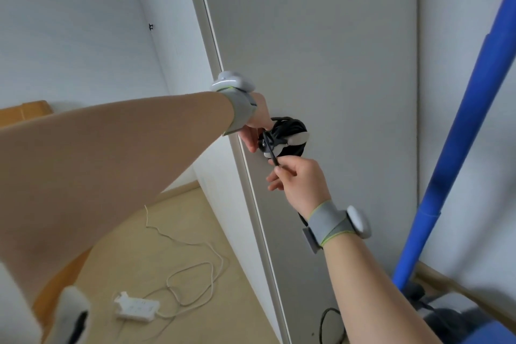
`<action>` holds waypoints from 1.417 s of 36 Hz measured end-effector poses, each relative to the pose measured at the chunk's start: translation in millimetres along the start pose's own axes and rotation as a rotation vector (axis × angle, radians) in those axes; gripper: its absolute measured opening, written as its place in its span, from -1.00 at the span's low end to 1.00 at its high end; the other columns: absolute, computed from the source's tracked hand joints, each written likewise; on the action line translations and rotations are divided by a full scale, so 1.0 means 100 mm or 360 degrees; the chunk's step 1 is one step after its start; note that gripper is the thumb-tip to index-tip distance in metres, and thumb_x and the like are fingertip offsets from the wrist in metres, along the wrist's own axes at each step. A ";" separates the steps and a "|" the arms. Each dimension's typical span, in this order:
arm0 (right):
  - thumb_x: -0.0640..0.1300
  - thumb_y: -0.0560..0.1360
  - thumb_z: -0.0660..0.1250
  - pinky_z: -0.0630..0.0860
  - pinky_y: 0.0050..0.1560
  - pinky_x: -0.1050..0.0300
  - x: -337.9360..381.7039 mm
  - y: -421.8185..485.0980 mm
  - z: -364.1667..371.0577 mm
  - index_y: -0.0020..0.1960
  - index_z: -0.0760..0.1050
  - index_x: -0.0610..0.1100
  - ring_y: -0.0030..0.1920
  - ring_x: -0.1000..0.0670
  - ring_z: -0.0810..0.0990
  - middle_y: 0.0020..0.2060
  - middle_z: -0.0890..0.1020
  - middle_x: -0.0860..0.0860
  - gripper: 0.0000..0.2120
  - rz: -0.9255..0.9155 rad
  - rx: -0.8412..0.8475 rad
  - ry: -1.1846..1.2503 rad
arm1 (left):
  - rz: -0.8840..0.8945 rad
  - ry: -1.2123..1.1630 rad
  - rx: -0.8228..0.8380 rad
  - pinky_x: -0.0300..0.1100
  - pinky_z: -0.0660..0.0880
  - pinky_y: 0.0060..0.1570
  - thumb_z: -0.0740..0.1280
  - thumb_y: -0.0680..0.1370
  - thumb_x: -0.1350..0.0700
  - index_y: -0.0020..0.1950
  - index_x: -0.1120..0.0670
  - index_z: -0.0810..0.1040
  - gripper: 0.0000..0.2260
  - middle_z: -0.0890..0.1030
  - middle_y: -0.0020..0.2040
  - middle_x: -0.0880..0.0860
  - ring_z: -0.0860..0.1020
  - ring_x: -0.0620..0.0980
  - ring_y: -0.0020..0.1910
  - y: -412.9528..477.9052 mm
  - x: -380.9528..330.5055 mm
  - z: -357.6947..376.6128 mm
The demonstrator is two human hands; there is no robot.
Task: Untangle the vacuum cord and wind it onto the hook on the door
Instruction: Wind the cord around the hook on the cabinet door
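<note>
Head view, looking down along a grey door (335, 50). The black vacuum cord (287, 131) sits at picture centre as a tight coil wound round a white hook (300, 138) on the door face; the hook's end shows at the coil's 3 o'clock side. A free length of the cord leaves the coil at its 7 o'clock edge, its long axis running from 11 o'clock down to 5 o'clock, pointing into the right hand (300, 181). That hand lies at 5 o'clock of the coil, near it but not touching it, thumb and forefinger closed in a pinch on the length, the other fingers loosely curled beneath. The cord reappears below the right wrist and as a loop at 6 o'clock, low against the door. The left hand (255, 126) touches the coil at its 9 o'clock side; its fingertips are hidden by the coil, so whether it grasps cannot be told. At 3 o'clock a blue pole (460, 134) leans. At 7 o'clock, on the floor (195, 218), lie a white power strip (136, 308) and its looped white cable (190, 268)
</note>
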State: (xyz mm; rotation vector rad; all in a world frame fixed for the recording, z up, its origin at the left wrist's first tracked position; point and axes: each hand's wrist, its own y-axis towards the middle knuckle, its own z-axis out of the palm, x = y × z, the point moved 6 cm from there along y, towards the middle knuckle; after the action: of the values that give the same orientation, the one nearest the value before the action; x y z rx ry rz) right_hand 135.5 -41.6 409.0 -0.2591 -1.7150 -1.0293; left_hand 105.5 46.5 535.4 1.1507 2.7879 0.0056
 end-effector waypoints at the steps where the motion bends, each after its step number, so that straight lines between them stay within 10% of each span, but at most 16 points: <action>1: -0.34 0.53 0.14 0.50 -0.22 0.22 -0.01 -0.01 0.00 0.01 0.57 -0.20 -0.40 -0.02 0.60 -0.34 0.61 -0.07 -0.76 0.0000 0.0004 0.0002 | 0.0012 -0.0060 0.0015 -0.23 0.57 -0.26 0.33 0.53 0.15 -0.24 0.18 0.60 -0.82 0.66 -0.43 -0.01 0.63 -0.08 -0.42 0.03 0.02 0.02; 8: -0.44 0.50 0.08 0.49 -0.29 0.37 0.01 0.00 0.01 0.06 0.54 -0.17 -0.43 0.12 0.59 -0.32 0.61 -0.03 -0.66 -0.0009 0.0123 0.0078 | 0.0050 -0.0231 0.0187 -0.19 0.58 -0.05 0.29 0.57 0.09 0.01 0.24 0.63 -0.77 0.70 -0.28 0.04 0.66 -0.10 -0.33 0.01 0.14 0.04; 13: -0.47 0.49 0.04 0.45 -0.24 0.32 0.04 -0.03 0.06 0.14 0.51 -0.17 -0.35 0.06 0.59 -0.26 0.62 -0.02 -0.59 -0.0064 0.0196 -0.0012 | -0.0053 -0.0168 0.0180 -0.30 0.53 -0.49 0.20 0.59 0.07 -0.06 0.28 0.60 -0.70 0.69 -0.31 0.13 0.65 -0.01 -0.42 -0.02 0.16 0.10; 26: -0.46 0.50 0.08 0.47 -0.19 0.33 0.01 -0.03 0.08 0.18 0.53 -0.15 -0.33 0.03 0.62 -0.27 0.63 0.01 -0.59 -0.0082 0.0187 -0.0002 | -0.0134 -0.0368 0.0213 -0.27 0.57 -0.45 0.24 0.57 0.15 0.04 0.37 0.58 -0.72 0.68 -0.27 0.19 0.66 0.00 -0.40 -0.04 0.15 0.10; 33: -0.33 0.55 0.13 0.48 -0.23 0.41 -0.07 -0.02 0.01 0.02 0.57 -0.14 -0.29 0.01 0.67 -0.25 0.68 -0.06 -0.74 0.0028 0.0260 0.0018 | -0.0211 -0.0675 0.0223 -0.14 0.57 0.09 0.28 0.57 0.16 0.04 0.35 0.59 -0.75 0.69 -0.28 0.14 0.68 0.02 -0.20 -0.01 0.20 0.13; 37: -0.27 0.57 0.15 0.45 -0.31 0.45 -0.07 -0.03 -0.08 -0.04 0.58 -0.07 -0.34 0.02 0.64 -0.26 0.68 -0.11 -0.75 0.0050 0.0217 0.0063 | -0.0169 -0.0784 0.0286 -0.32 0.51 0.00 0.31 0.57 0.12 0.01 0.19 0.55 -0.86 0.68 0.03 0.09 0.61 -0.09 -0.14 -0.03 0.18 0.12; 40: -0.28 0.56 0.15 0.43 -0.37 0.40 -0.03 -0.02 -0.16 -0.06 0.58 -0.03 -0.44 0.04 0.55 -0.34 0.65 -0.07 -0.73 -0.0005 0.0137 0.0043 | -0.0213 -0.0832 0.0393 -0.21 0.55 -0.12 0.17 0.63 0.23 0.24 0.42 0.43 -0.71 0.56 0.19 0.30 0.59 0.12 0.11 -0.04 0.16 0.17; 46: -0.30 0.54 0.20 0.30 -0.41 0.38 0.11 -0.05 -0.10 -0.10 0.62 -0.20 -0.56 0.17 0.39 -0.51 0.54 0.03 -0.79 -0.0145 0.0193 -0.0061 | -0.0223 -0.1401 0.0351 -0.23 0.40 0.07 -0.03 0.65 0.36 0.28 0.44 0.30 -0.73 0.49 -0.08 0.29 0.49 0.14 0.25 -0.07 0.05 0.22; 49: -0.28 0.54 0.20 0.28 -0.39 0.34 0.06 -0.08 0.02 -0.11 0.61 -0.21 -0.57 0.18 0.39 -0.52 0.52 0.01 -0.80 -0.0090 0.0199 -0.0073 | -0.0204 -0.1316 0.0388 -0.21 0.45 0.15 0.05 0.64 0.34 0.14 0.36 0.40 -0.82 0.54 -0.19 0.24 0.59 0.06 -0.13 -0.05 0.08 0.25; 51: -0.27 0.54 0.21 0.30 -0.38 0.28 -0.01 -0.08 0.06 -0.13 0.58 -0.03 -0.58 0.17 0.36 -0.52 0.51 -0.01 -0.76 -0.0054 0.0171 -0.0048 | -0.0162 -0.0975 0.0350 -0.33 0.58 -0.15 0.16 0.63 0.26 0.14 0.33 0.48 -0.81 0.61 -0.35 0.13 0.61 -0.06 -0.41 0.01 0.16 0.21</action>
State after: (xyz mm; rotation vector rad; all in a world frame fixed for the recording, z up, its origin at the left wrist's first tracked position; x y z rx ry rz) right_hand 127.2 -42.0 404.2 -0.1775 -1.8010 -0.9586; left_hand 97.8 57.5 512.5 0.8547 2.3228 -0.5731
